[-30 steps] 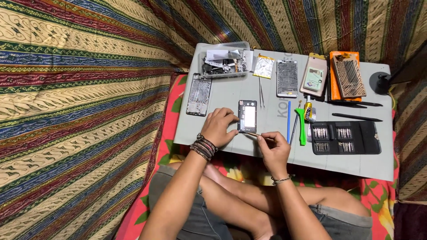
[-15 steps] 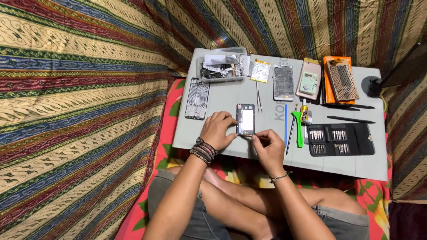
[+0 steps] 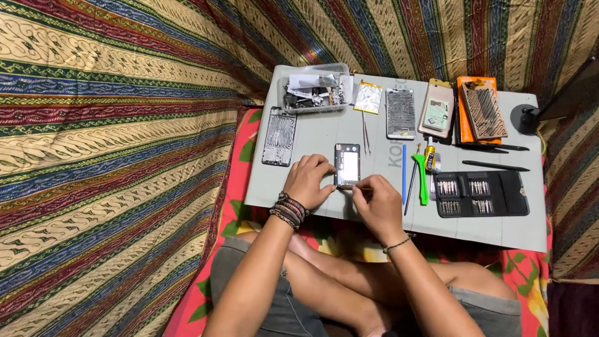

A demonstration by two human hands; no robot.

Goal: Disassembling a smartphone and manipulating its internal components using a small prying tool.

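Moved: both hands have closed in a little on the phone since half a second ago; the phone itself lies where it lay, and the view has barely shifted.
Bench [image 3: 312, 134]: grey mat-topped board across the lap; work near its front edge, where the phone lies flat and supported.
Screw-bit case [image 3: 482, 193]: open, black, at the right, well apart from the hands; reach for it only with the phone set down.
Phone [image 3: 347, 165]: small opened body, pale panel up, at the bench's middle, just behind both hands.
Left hand [image 3: 309, 181]: fingers curled on the phone's left lower edge, pinning it; judged best kept low and steady so the body cannot twist.
Right hand [image 3: 373, 200]: fingers pinched together at the phone's bottom edge; whether they grip a tool cannot be told from here. Small, light moves look wise.
Spare frames [image 3: 279, 136]: one left of the phone, more along the back row; leave them be.
Tweezers [image 3: 366, 133]: just behind the phone.
Green pry tool [image 3: 423, 180]: right of the hand, near, beside a blue one.
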